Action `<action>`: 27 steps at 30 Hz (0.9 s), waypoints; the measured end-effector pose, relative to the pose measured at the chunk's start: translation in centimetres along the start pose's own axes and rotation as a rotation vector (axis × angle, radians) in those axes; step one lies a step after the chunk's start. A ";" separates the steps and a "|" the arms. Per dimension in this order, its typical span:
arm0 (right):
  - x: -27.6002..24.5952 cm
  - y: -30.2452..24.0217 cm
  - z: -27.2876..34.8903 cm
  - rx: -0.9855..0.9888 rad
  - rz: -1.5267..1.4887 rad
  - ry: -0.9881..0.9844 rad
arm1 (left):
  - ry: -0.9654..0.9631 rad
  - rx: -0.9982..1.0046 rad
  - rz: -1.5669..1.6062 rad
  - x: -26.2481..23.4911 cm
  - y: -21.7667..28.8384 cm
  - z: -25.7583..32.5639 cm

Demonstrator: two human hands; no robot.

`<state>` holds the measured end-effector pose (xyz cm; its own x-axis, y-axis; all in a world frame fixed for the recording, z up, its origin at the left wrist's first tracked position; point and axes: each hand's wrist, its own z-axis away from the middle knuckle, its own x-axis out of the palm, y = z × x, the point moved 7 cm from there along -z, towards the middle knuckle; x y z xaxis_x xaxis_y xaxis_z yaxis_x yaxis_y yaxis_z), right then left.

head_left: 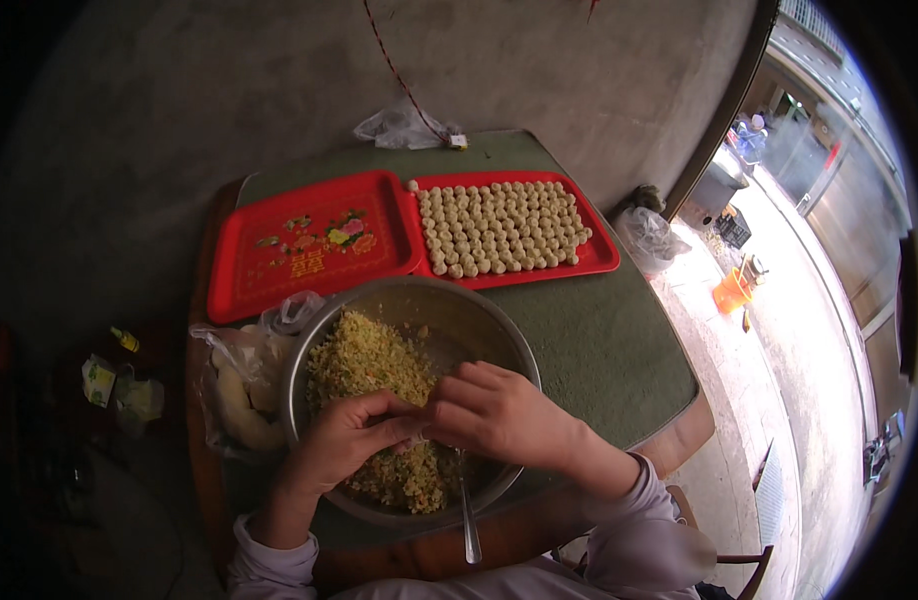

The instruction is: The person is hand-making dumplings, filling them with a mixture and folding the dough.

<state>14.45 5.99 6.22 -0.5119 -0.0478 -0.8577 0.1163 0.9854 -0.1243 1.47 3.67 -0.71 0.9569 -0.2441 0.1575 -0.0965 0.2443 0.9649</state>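
Observation:
Over a wide steel bowl (516, 352), my left hand (351, 436) and my right hand (504, 412) meet with their fingers pinched together. Whatever lies between the fingertips is mostly covered; only a small pale bit shows beneath them. A crumbly yellow filling (367, 358) with green and orange flecks is heaped at the bowl's left side and bottom. Below my right hand, the metal handle of a spoon (469, 520) leans out over the near rim. Its other end is hidden.
Behind the bowl, small round dumplings (499, 228) in rows fill most of a red tray (601, 255). A flower-patterned red tray (249, 285) overlaps its left side. A plastic bag with pale dough (241, 400) sits left of the bowl. The green tabletop (609, 370) stretches right.

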 end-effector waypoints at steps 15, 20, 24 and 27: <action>0.1 2.4 0.3 0.225 -0.305 0.098 | 0.089 0.144 0.247 -0.6 0.5 -0.5; 3.6 4.7 1.8 0.594 -1.272 0.168 | 0.237 0.107 -0.044 -0.7 1.3 0.3; 5.2 4.4 2.1 0.717 -1.634 0.105 | 0.508 0.662 -0.851 0.1 4.5 2.1; 6.2 4.3 2.7 0.823 -1.843 0.125 | 0.531 0.731 -0.823 1.0 5.8 2.7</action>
<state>14.12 9.51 -0.98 -0.4904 -0.6672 0.5607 -0.2452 -0.5117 -0.8234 1.09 2.33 5.55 0.7815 0.3783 -0.4961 0.6229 -0.4291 0.6541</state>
